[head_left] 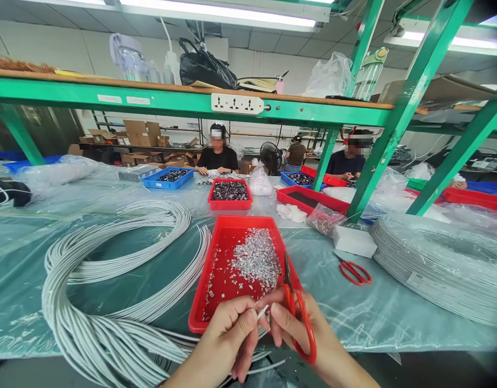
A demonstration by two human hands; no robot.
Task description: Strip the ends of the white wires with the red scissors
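My left hand (pixel 226 331) pinches the tip of a white cable (pixel 263 311) between thumb and forefinger. Close beside it, my right hand (pixel 297 320) has its fingertips at the same cable tip. Scissors with red handles (pixel 310 339) hang on my right hand, blades pointing up and away from me. Beyond both hands lies a red tray (pixel 199 304) with a heap of small silvery metal pieces (pixel 259 256). A looped bundle of white cables (pixel 87 328) runs from the left towards my hands; its ends pass partly hidden below them.
Second red-handled scissors (pixel 356 272) lie right of the tray, near a white box (pixel 353 241) and a big cable coil (pixel 442 269). Farther back stand a red tray of dark parts (pixel 230 205) and a blue tray (pixel 151 181). A green shelf frame (pixel 184 102) crosses overhead; co-workers sit opposite.
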